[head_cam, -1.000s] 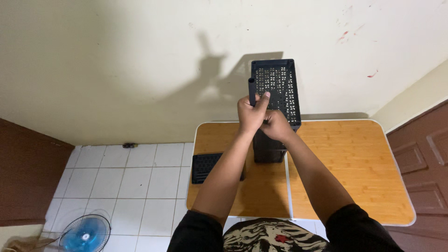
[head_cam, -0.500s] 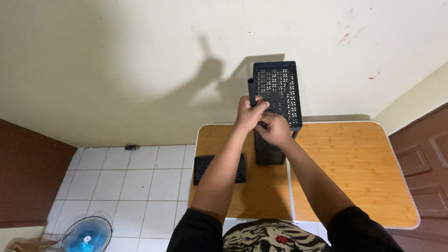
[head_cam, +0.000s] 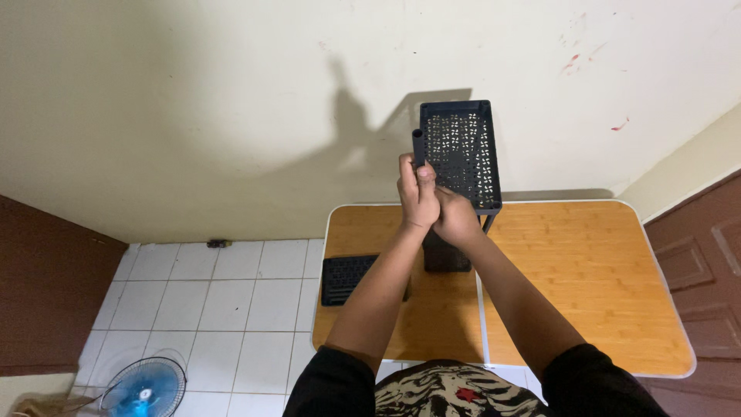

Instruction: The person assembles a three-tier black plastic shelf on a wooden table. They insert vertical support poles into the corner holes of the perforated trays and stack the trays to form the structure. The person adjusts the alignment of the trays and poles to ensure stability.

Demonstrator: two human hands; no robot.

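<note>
Black rack (head_cam: 461, 147) post in both hands, wall-side.

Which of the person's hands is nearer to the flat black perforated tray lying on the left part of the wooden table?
Left. The left hand is raised above and right of the flat tray; the right hand is further right, by the upright rack.

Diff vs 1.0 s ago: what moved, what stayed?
The left hand slid up the black pole, so less of it shows above the grip, with fingers now more upright. The right hand closed in against the left. Unchanged: the black perforated rack upright on the wooden table, the loose shelf panel and the blue fan.
</note>
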